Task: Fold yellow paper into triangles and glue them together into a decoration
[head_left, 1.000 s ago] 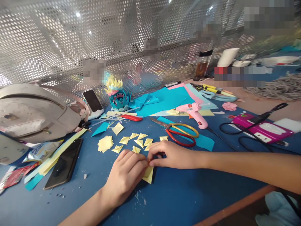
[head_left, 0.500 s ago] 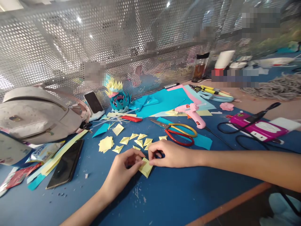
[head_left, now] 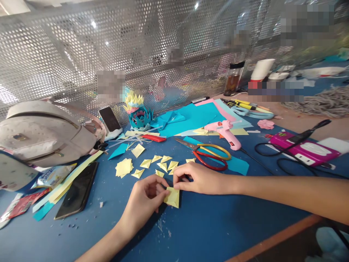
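While the far half of the tabletop [head_left: 207,225] is crowded with folded yellow triangles [head_left: 160,164] and scissors [head_left: 207,153], the strip toward its near edge lies bare. There the left hand [head_left: 145,203] and right hand [head_left: 197,178] meet, forearms low, fingertips pinched shut on a yellow paper piece [head_left: 173,197].

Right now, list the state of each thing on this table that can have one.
yellow paper square: partly folded, pinched by both hands
left hand: pinching the square's left edge
right hand: pressing its top edge
scissors: lying flat, blades shut
black phone: flat, screen dark
propped phone: leaning, screen dark
glue gun: lying on its side
folded yellow triangles: loose on the table
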`<action>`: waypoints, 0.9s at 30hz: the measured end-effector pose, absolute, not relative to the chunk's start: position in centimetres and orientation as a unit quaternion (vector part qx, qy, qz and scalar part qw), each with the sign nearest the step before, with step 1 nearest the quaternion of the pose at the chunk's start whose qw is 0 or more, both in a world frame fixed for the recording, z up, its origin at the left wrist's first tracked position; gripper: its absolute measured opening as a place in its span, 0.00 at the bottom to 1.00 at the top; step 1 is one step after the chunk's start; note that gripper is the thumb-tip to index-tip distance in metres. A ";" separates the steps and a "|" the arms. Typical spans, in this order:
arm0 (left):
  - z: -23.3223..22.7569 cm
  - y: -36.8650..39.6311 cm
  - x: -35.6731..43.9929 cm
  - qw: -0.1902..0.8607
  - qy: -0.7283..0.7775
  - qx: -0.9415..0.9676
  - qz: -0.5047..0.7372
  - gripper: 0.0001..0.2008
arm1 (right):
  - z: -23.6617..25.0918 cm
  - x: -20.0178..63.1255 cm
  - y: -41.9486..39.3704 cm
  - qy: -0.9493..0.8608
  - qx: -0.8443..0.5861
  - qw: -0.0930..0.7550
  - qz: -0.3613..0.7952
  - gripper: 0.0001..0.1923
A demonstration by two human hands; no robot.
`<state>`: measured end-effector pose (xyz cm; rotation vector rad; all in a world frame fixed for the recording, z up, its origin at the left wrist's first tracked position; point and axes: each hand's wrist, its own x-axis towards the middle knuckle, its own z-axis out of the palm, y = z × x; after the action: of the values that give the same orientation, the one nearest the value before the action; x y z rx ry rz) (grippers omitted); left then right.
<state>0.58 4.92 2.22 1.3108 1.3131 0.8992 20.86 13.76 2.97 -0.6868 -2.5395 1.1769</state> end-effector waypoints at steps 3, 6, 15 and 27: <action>2.1 4.9 0.6 0.513 0.547 0.542 0.378 0.14 | 2.8 20.9 13.8 -0.868 -0.238 0.133 0.415 0.08; 1.8 4.9 0.7 0.509 0.551 0.541 0.379 0.15 | 2.7 20.9 13.7 -0.860 -0.238 0.138 0.430 0.08; 2.2 4.8 0.1 0.448 0.570 0.602 0.334 0.08 | 2.7 21.0 13.6 -0.882 -0.230 0.137 0.387 0.06; 2.0 3.4 0.0 0.281 0.550 0.729 0.295 0.06 | 1.5 21.4 13.6 -0.933 -0.103 0.221 0.267 0.07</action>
<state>-0.04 3.42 1.99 1.9538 1.4743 0.7902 21.36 13.64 1.47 -0.2856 -2.5784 0.7371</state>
